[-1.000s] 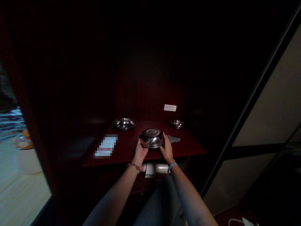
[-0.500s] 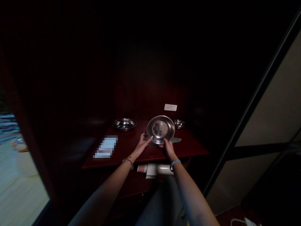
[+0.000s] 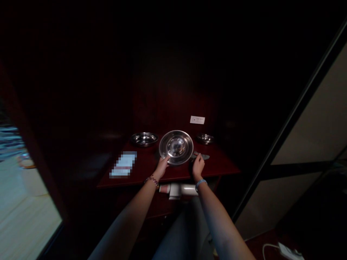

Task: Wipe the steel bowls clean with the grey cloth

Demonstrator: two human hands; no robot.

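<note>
A round steel bowl (image 3: 176, 147) is tilted toward me above the dark red shelf (image 3: 173, 174). My left hand (image 3: 162, 167) grips its lower left rim, with the thumb on the inside. My right hand (image 3: 198, 165) is just off the bowl's lower right side; its fingers are curled, and whether they pinch anything is too small to tell. A grey flat piece (image 3: 204, 157), perhaps cloth, lies by the right fingertips. Farther back, a wide steel bowl (image 3: 144, 139) sits at the left and a smaller steel bowl (image 3: 205, 138) at the right.
A blurred-out light blue rectangle (image 3: 124, 164) lies on the shelf's left part. Below the shelf are a pink and white cup (image 3: 164, 189) and a white cylinder (image 3: 189, 189). A white socket (image 3: 197, 120) is on the back wall. A white power strip (image 3: 290, 251) lies at the lower right.
The held bowl has moved left, and its inside looks different, now shinier with a domed centre. My right hand has let go of the rim and moved slightly right. The small bowl is more exposed.
</note>
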